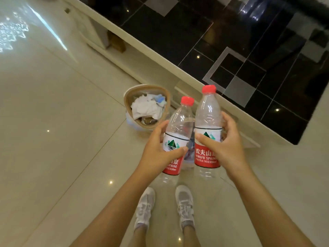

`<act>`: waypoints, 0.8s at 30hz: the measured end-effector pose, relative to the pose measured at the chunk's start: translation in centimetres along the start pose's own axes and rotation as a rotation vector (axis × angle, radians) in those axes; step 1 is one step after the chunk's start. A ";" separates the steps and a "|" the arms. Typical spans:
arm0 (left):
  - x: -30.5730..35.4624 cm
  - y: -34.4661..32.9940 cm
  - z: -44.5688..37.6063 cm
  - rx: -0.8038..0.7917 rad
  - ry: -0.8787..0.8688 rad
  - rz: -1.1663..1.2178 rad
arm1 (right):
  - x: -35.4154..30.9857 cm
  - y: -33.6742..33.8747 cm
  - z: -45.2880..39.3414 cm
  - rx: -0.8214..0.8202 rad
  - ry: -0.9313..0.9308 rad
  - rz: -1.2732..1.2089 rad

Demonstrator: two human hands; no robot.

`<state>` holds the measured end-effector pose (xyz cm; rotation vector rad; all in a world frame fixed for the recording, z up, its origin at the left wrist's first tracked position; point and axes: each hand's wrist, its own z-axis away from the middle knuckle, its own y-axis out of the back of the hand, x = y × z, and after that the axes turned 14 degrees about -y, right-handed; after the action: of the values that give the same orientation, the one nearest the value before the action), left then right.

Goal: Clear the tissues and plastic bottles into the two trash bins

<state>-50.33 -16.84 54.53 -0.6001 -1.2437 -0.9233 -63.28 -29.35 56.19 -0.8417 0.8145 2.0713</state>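
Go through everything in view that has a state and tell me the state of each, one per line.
Left hand: grips the left bottle around its label.
Right hand: grips the right bottle around its label.
Left bottle: upright, red cap on, looks empty.
Right bottle: upright, red cap on, looks empty.
Trash bin: on the floor, open, holding crumpled tissues.
Second bin: mostly hidden behind the bottles, cannot tell.

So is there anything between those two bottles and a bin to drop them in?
Nothing visible blocks them. The left hand and right hand each hold a bottle upright in the air. The tissue-filled bin sits on the floor just beyond. A second bin seems to lie behind the bottles, mostly hidden.
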 end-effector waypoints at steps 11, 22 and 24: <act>-14.1 -4.3 -7.1 -0.054 0.152 0.187 | 12.9 -3.6 -9.2 0.106 -0.032 -0.254; -21.0 -9.1 -11.7 -0.070 -0.106 0.067 | 18.7 -2.0 -15.5 0.164 0.092 -0.205; -22.3 -9.8 -11.5 -0.062 -0.083 0.066 | 19.6 -1.7 -16.2 0.151 0.095 -0.178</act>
<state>-53.69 -25.53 29.23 -0.7312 -1.2648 -0.8919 -67.11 -33.02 31.27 -0.9007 0.9008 1.8025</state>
